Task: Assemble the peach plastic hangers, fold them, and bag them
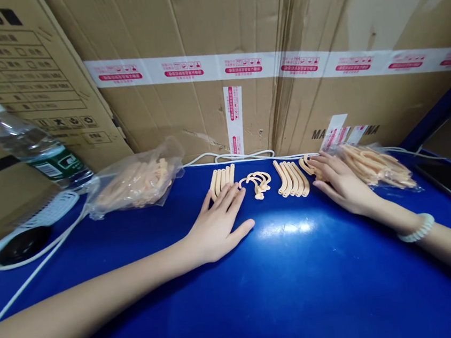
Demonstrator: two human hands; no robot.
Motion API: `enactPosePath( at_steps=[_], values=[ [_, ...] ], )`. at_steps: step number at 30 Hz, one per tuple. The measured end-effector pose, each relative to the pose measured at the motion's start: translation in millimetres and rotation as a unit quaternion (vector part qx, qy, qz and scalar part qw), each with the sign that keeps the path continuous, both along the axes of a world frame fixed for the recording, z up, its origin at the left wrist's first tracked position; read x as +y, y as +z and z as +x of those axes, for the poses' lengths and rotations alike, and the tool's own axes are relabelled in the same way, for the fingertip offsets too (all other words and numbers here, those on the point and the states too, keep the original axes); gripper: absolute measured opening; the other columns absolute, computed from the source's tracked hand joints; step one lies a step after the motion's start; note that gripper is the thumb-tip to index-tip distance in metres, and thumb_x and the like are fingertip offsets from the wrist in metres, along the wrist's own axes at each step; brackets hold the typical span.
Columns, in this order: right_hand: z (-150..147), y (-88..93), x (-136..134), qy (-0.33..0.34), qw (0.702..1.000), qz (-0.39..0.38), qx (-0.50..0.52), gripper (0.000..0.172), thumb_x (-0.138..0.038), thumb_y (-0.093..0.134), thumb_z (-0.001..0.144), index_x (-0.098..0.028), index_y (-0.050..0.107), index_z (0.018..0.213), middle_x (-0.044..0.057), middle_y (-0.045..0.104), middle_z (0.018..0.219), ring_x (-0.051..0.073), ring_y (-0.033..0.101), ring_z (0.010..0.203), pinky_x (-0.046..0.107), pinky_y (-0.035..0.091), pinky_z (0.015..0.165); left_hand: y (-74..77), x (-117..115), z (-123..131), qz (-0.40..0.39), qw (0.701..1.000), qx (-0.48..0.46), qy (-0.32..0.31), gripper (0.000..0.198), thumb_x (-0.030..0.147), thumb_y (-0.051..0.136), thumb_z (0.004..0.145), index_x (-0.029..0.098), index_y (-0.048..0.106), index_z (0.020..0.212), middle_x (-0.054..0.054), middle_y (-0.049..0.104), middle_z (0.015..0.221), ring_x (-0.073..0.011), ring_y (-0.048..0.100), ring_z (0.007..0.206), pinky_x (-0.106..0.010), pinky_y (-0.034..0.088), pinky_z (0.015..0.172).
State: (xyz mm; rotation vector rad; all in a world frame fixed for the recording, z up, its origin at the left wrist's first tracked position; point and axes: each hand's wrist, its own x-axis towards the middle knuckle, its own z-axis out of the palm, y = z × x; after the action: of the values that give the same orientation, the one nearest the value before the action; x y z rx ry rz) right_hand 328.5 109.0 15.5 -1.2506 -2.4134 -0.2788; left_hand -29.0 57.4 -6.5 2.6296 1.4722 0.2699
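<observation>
The left hand (pixel 220 229) lies palm down, fingers extended and thumb spread well away from them, its fingertips over the near ends of the left row of beige strips (pixel 222 177); it is spread rather than closed around anything. Those strips stand side by side on the blue desk (pixel 240 307), reaching out beyond the fingers towards the cardboard (pixel 196 118) at the back. Just right of the left fingertips sits a loose cluster of curved pieces (pixel 261 180), overlapping one another, in the gap between the two hands. Further right, nearer the right hand (pixel 343 183), is the right row of beige strips (pixel 290 178), lined up side by side and slightly bowed. The right hand has its fingers stretched out and slightly bent over a small group of curved pieces (pixel 307 164), partly hiding them; whether it grips any, I cannot tell. Just beyond its wrist side, to the right, rests the right plastic bag (pixel 382 166), filled with similar strips. The left plastic bag (pixel 134 183), also holding beige pieces, lies to the left of the left hand, apart from it.
</observation>
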Motion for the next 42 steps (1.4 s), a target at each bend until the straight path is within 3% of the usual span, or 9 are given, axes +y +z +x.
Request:
enactPosePath(
  at_steps=[5, 10, 16, 21, 26, 29, 33, 38, 42],
  values=[
    [-40.1, 6.1, -32.5, 0.070, 0.997, -0.025, 0.006, 0.052, -0.038, 0.047, 0.100, -0.028, 0.041, 0.151, 0.014, 0.057, 0.144, 0.034, 0.051, 0.135, 0.059, 0.045, 0.111, 3.7, -4.6, 1.3, 0.061, 0.998, -0.005, -0.013, 0.064, 0.056, 0.035, 0.101, 0.018, 0.040, 0.152, -0.012, 0.030, 0.164, -0.0304, 0.018, 0.155, -0.059, 0.014, 0.126],
    [-86.3, 15.6, -40.6, 0.120, 0.991, -0.042, -0.043, 0.048, -0.037, 0.048, 0.101, -0.023, 0.045, 0.146, 0.016, 0.057, 0.141, 0.032, 0.059, 0.125, 0.050, 0.055, 0.101, 2.5, -4.8, 1.6, 0.085, 0.996, -0.027, 0.000, 0.056, 0.052, 0.042, 0.099, 0.017, 0.048, 0.143, -0.012, 0.041, 0.159, -0.0308, 0.029, 0.151, -0.058, 0.021, 0.124],
    [-129.4, 18.3, -10.0, 0.101, 0.987, -0.052, -0.117, 0.035, -0.033, 0.059, 0.096, -0.018, 0.061, 0.128, 0.017, 0.063, 0.125, 0.031, 0.067, 0.103, 0.042, 0.059, 0.078, 0.4, -5.1, 2.2, 0.071, 0.994, -0.047, 0.063, 0.055, 0.047, 0.049, 0.094, 0.017, 0.046, 0.140, -0.016, 0.042, 0.158, -0.0346, 0.031, 0.150, -0.062, 0.028, 0.121],
    [-131.8, 6.1, 25.6, 0.112, 0.985, -0.070, -0.108, 0.024, -0.028, 0.052, 0.100, -0.013, 0.068, 0.111, 0.015, 0.067, 0.108, 0.027, 0.067, 0.093, 0.041, 0.056, 0.084, -0.1, -0.1, 2.5, 0.027, 0.997, -0.047, 0.055, 0.062, 0.051, 0.045, 0.096, 0.015, 0.041, 0.146, -0.017, 0.036, 0.161, -0.0367, 0.024, 0.153, -0.061, 0.028, 0.121],
    [-119.0, 6.2, 42.4, 0.102, 0.988, -0.066, -0.093, 0.036, -0.036, 0.056, 0.099, -0.015, 0.062, 0.127, 0.018, 0.063, 0.121, 0.030, 0.063, 0.108, 0.045, 0.054, 0.091, -0.3, 8.4, 0.1, 0.010, 0.998, -0.059, 0.019, 0.069, 0.052, 0.044, 0.098, 0.010, 0.036, 0.152, -0.018, 0.029, 0.164, -0.0357, 0.022, 0.154, -0.057, 0.025, 0.124],
    [-111.5, 13.1, 24.4, 0.087, 0.994, -0.032, -0.058, 0.045, -0.040, 0.050, 0.101, -0.013, 0.054, 0.136, 0.021, 0.058, 0.130, 0.034, 0.058, 0.116, 0.052, 0.051, 0.095, -2.5, 15.1, -3.5, 0.021, 0.996, -0.089, 0.005, 0.070, 0.047, 0.047, 0.097, 0.006, 0.033, 0.153, -0.019, 0.029, 0.164, -0.0338, 0.021, 0.154, -0.052, 0.023, 0.126],
    [-104.7, 18.7, -24.6, 0.143, 0.989, -0.001, -0.032, 0.034, -0.034, 0.046, 0.103, -0.015, 0.059, 0.128, 0.018, 0.060, 0.127, 0.031, 0.056, 0.116, 0.050, 0.049, 0.097, -8.3, 29.3, -8.7, 0.051, 0.988, -0.147, 0.013, 0.067, 0.041, 0.053, 0.094, 0.005, 0.038, 0.149, -0.021, 0.039, 0.158, -0.0325, 0.030, 0.151, -0.049, 0.026, 0.125],
    [-103.5, 8.3, -65.9, 0.228, 0.970, -0.065, -0.058, 0.030, -0.029, 0.047, 0.102, -0.016, 0.062, 0.124, 0.015, 0.064, 0.119, 0.026, 0.057, 0.105, 0.045, 0.049, 0.091, -10.2, 39.1, -11.0, 0.054, 0.986, -0.159, 0.023, 0.060, 0.042, 0.056, 0.094, 0.010, 0.046, 0.144, -0.018, 0.048, 0.152, -0.0324, 0.035, 0.148, -0.051, 0.031, 0.123],
    [-103.9, 1.5, -65.6, 0.253, 0.960, -0.123, -0.019, 0.028, -0.024, 0.046, 0.101, -0.016, 0.062, 0.124, 0.014, 0.062, 0.118, 0.023, 0.055, 0.106, 0.041, 0.047, 0.095, -0.3, 26.8, -12.6, 0.048, 0.993, -0.105, -0.008, 0.061, 0.047, 0.052, 0.097, 0.025, 0.040, 0.152, -0.009, 0.034, 0.163, -0.0325, 0.024, 0.153, -0.060, 0.022, 0.124]
  ],
)
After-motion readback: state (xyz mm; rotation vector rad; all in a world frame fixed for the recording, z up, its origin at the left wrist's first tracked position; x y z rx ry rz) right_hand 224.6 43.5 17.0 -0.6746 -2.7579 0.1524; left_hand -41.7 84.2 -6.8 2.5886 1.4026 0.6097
